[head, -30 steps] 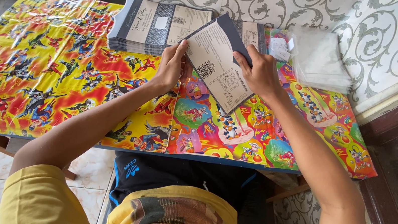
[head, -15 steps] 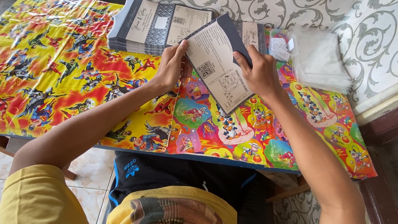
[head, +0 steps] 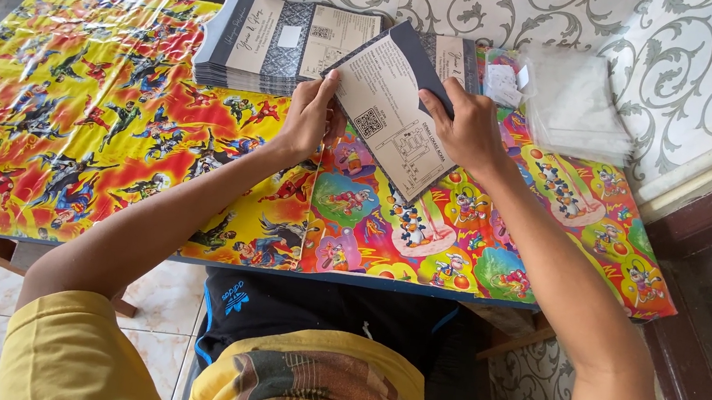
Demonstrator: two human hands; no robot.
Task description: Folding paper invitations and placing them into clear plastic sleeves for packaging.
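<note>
A: Where is the card [head: 385, 109]?

B: Raised above the tabletop [head: 67, 119], half folded. The left hand [head: 307, 117] pinches its left edge; the right hand [head: 464, 132] has its fingers closed over the dark flap.

A: Any risk?

B: Probably a crooked crease if the edges slip apart. A careless elbow could also nudge the stack [head: 275, 45] or the sleeves [head: 571, 104] beside it.
</note>
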